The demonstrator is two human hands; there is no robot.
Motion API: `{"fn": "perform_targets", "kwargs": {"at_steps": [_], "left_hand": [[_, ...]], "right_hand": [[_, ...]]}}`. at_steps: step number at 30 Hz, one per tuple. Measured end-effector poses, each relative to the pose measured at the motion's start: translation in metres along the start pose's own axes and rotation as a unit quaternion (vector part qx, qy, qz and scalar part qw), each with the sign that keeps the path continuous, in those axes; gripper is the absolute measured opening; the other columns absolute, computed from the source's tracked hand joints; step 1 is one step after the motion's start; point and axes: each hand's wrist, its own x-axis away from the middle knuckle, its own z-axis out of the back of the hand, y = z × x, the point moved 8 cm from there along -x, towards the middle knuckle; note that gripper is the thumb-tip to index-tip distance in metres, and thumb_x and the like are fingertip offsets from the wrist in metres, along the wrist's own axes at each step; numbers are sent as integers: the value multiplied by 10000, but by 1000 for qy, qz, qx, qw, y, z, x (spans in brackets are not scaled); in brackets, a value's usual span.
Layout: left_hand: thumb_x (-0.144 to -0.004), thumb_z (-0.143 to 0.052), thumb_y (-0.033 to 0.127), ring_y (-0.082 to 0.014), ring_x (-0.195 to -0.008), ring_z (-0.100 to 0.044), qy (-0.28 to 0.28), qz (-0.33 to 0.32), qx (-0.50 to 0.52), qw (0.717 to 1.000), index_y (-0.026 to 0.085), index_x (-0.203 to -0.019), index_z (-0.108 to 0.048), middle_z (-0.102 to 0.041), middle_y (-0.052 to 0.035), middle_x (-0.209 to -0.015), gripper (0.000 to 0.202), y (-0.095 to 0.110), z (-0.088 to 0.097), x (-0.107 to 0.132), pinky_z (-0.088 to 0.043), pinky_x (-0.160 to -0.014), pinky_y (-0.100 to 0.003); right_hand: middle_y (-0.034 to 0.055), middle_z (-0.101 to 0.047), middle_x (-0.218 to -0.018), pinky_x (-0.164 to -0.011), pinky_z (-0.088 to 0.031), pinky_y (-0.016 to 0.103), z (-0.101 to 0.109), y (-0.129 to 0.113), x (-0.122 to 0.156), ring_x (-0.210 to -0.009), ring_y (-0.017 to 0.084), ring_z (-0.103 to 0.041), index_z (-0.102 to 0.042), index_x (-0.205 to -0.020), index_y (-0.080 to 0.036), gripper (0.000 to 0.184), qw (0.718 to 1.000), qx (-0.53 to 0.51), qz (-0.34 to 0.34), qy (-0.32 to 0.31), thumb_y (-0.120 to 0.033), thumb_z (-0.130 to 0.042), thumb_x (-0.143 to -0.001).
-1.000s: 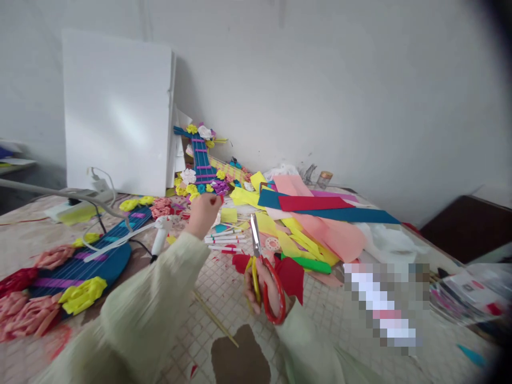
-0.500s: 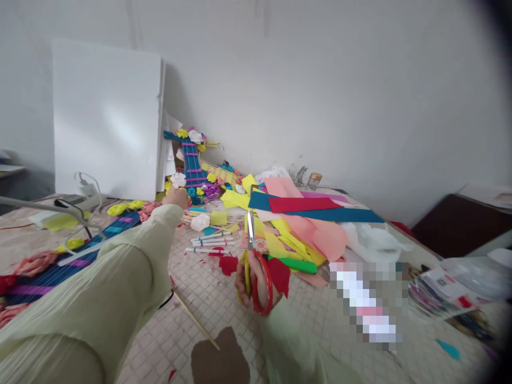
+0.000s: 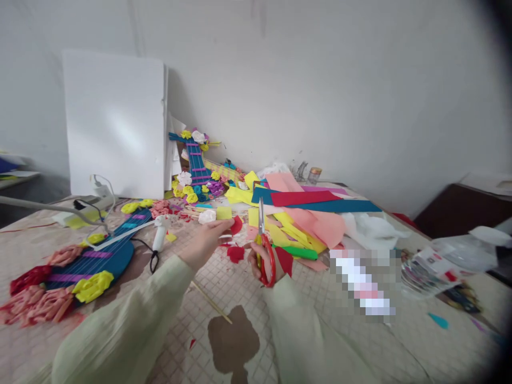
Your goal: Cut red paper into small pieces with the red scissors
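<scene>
My left hand (image 3: 208, 240) reaches over the middle of the table, its fingertips pinched on a small piece of red paper (image 3: 237, 225). My right hand (image 3: 263, 261) is wrapped round the scissors (image 3: 262, 240), which have red and yellow handles. Their blades point away from me and look closed together. Another red paper scrap (image 3: 235, 254) lies just below the left fingertips, and a larger red piece (image 3: 284, 260) shows beside the right hand. Under the hands is a brown cardboard shape (image 3: 232, 338) with a thin wooden stick (image 3: 212, 303) across its edge.
A blue paper guitar (image 3: 108, 261) with crepe flowers lies at left, near a white glue gun (image 3: 160, 234). Another decorated guitar (image 3: 197, 165) leans at the back by a white board (image 3: 116, 125). Coloured paper strips (image 3: 316, 205) pile up centre-right; a plastic container (image 3: 452, 261) stands right.
My left hand has come back from the flowers by the upright guitar towards the scissors, and now has red paper at its fingertips. My right hand keeps the scissors, shifted slightly up in view.
</scene>
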Motion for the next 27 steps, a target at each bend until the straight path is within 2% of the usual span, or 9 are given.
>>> {"fn": "perform_targets", "kwargs": {"at_steps": [2, 5, 8, 10, 15, 18, 20, 27], "left_hand": [[-631, -697, 460, -132, -669, -567, -21, 19, 31, 999, 142, -704, -666, -649, -47, -760, 328, -6, -10, 19, -465, -682, -273], [-684, -652, 449, -134, -623, -538, -42, 3, -39, 998, 135, -620, -652, -613, -26, -644, 320, -11, -17, 31, -442, -653, -271], [-674, -645, 441, -137, -610, -519, -49, -6, -94, 994, 140, -605, -652, -599, -16, -607, 308, -19, -20, 32, -419, -623, -263], [-690, -618, 457, -148, -650, -534, -49, 10, -88, 995, 141, -644, -657, -616, -27, -650, 321, -25, -20, 32, -425, -646, -269], [-705, -589, 505, -170, -711, -554, -51, 38, -57, 996, 134, -725, -650, -626, -50, -736, 376, -37, -18, 32, -434, -658, -281], [-672, -643, 454, -143, -658, -524, -80, 9, -91, 993, 140, -704, -640, -599, -16, -678, 315, -40, -21, 29, -399, -627, -256], [-682, -639, 431, -128, -628, -501, -79, -10, -106, 991, 146, -685, -629, -576, 3, -640, 285, -41, -21, 25, -377, -613, -248], [-691, -615, 426, -125, -597, -484, -95, -2, -114, 989, 151, -675, -630, -576, 7, -616, 276, -43, -27, 22, -357, -585, -247]], "right_hand": [[-69, -462, -548, -338, -312, 146, 3, 0, -4, -347, 17, -353, -552, -904, -118, 322, 1000, -12, -1, 2, -428, -467, -897], [-101, -376, -453, -278, -223, 161, -2, 2, -3, -269, 20, -276, -523, -810, -155, 366, 1000, -26, 1, 2, -520, -540, -799], [-115, -355, -421, -258, -181, 158, -5, 1, 0, -244, 23, -282, -480, -737, -173, 361, 1000, -30, 4, 7, -486, -650, -683], [-123, -348, -407, -254, -161, 148, -6, 0, 1, -232, 17, -275, -460, -706, -172, 348, 1000, -27, 4, 14, -434, -682, -646], [-125, -343, -384, -261, -165, 137, -7, -2, 1, -230, 13, -280, -433, -661, -169, 310, 1000, -18, 0, 23, -375, -665, -655], [-123, -363, -392, -250, -164, 141, -5, 2, 0, -226, 20, -291, -453, -691, -167, 302, 999, -16, -4, 29, -391, -653, -664], [-116, -392, -414, -246, -174, 145, -3, 4, -1, -227, 26, -310, -470, -728, -165, 313, 999, -17, -3, 32, -418, -645, -670], [-124, -361, -391, -247, -186, 143, 1, 4, -2, -225, 23, -294, -478, -717, -161, 303, 999, -8, -5, 42, -381, -669, -636]]}}
